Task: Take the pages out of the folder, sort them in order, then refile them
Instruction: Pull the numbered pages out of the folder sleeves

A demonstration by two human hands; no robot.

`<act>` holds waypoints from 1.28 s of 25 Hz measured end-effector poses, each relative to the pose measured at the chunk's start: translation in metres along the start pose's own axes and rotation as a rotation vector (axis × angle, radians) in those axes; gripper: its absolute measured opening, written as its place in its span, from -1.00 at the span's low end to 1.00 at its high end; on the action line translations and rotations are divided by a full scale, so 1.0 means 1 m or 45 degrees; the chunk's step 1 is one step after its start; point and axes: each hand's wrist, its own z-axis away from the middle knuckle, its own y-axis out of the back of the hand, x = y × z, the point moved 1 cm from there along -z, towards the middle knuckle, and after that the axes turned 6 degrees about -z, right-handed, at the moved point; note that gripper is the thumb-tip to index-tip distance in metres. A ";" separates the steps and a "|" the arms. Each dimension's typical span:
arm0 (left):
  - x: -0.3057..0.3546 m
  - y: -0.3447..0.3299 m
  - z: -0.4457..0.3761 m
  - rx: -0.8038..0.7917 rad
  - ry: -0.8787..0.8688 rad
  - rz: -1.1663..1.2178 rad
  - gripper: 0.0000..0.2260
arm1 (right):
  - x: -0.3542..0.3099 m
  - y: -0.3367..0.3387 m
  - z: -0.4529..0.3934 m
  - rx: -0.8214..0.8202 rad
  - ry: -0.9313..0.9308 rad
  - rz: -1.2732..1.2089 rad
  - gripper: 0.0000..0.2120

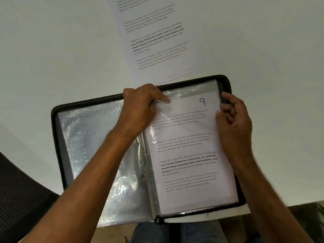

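Head: folder [54,120] sleeve [192,90] holds page 9 [189,155].

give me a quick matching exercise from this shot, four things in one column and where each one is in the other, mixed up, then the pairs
Things:
1. left hand
2. right hand
3. page marked 9
4. loose stack of pages

Places:
A. on the table beyond the folder
B. at the folder's right edge
C. in the right-side sleeve
D. pinching the sleeve's top edge

Pairs: 1-D, 2-B, 3-C, 4-A
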 end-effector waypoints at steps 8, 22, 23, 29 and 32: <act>0.001 0.008 -0.025 -0.240 0.021 -0.041 -0.83 | -0.005 -0.007 0.006 0.021 -0.025 -0.188 -0.76; 0.008 0.003 -0.039 -0.272 -0.036 -0.206 -0.93 | -0.002 -0.004 -0.003 -0.032 -0.119 -0.202 -0.71; 0.009 0.005 -0.042 -0.212 -0.020 -0.219 -0.93 | -0.001 -0.003 -0.004 -0.051 -0.149 -0.174 -0.71; 0.005 0.024 -0.075 0.253 0.105 -0.190 -0.87 | 0.006 0.000 -0.008 -0.115 -0.208 -0.047 -0.66; 0.005 0.041 -0.091 0.346 0.179 -0.083 -0.92 | 0.008 0.001 -0.009 -0.116 -0.217 -0.023 -0.67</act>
